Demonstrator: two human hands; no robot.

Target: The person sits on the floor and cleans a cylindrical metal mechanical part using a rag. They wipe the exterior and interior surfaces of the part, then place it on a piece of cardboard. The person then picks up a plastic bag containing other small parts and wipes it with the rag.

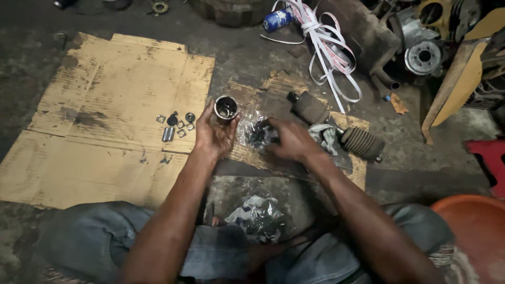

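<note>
My left hand (214, 135) holds a short metal cylinder cup (226, 108) upright, its open end facing up. My right hand (291, 140) reaches into a clear plastic bag (252, 131) of dark greasy parts lying on a scrap of cardboard (273, 87). Just right of that hand lies an axle shaft with two ribbed rubber boots (336, 129) and a grey rag (326, 135) wrapped around its middle.
A large cardboard sheet (105, 115) on the left carries small nuts, washers and a metal sleeve (176, 125). A crumpled plastic bag (259, 216) sits between my knees. White strapping (329, 47), a blue can (277, 19), metal machine parts (423, 55) and an orange tub (476, 231) surround the area.
</note>
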